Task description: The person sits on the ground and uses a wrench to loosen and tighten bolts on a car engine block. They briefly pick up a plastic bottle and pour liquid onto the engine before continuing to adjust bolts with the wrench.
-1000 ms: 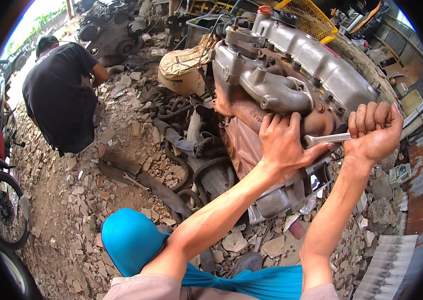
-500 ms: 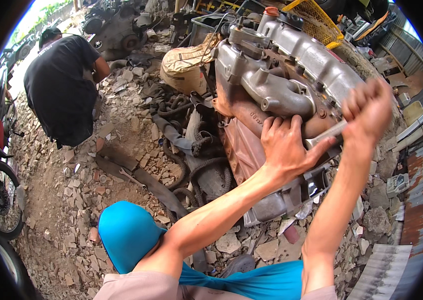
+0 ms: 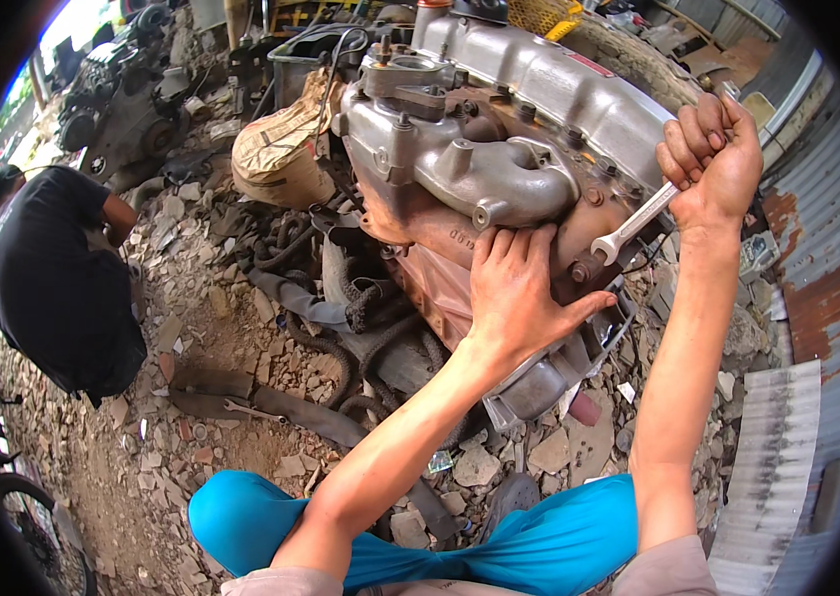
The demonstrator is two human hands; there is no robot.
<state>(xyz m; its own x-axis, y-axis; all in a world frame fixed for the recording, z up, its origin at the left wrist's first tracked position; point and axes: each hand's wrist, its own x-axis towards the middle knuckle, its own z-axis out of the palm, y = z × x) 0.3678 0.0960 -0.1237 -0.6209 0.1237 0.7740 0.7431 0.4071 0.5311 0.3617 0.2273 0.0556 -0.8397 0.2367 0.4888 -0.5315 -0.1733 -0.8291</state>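
Observation:
My right hand (image 3: 710,159) is closed round a steel wrench (image 3: 646,213) on the right. The wrench slants down to the left, and its open end sits at or right beside a rusty bolt (image 3: 587,268) on the engine's side; whether the jaw grips the bolt is hard to tell. My left hand (image 3: 519,293) lies with fingers spread and thumb out against the rusty exhaust manifold (image 3: 430,223) of the engine. Above it curves the grey metal intake manifold (image 3: 499,189), and behind that runs the silver valve cover (image 3: 559,70).
Broken rubble (image 3: 231,338) covers the ground. A second wrench (image 3: 251,409) lies there near rubber hoses (image 3: 365,338). At left a person in black (image 3: 62,278) crouches. A tan sack (image 3: 286,154) stands behind the engine, and corrugated metal sheets (image 3: 817,288) line the right side.
The view has turned right, so the scene sits further left. My right hand, blurred before, is now sharp, and the wrench's open end shows at the bolt. My left hand stays on the manifold.

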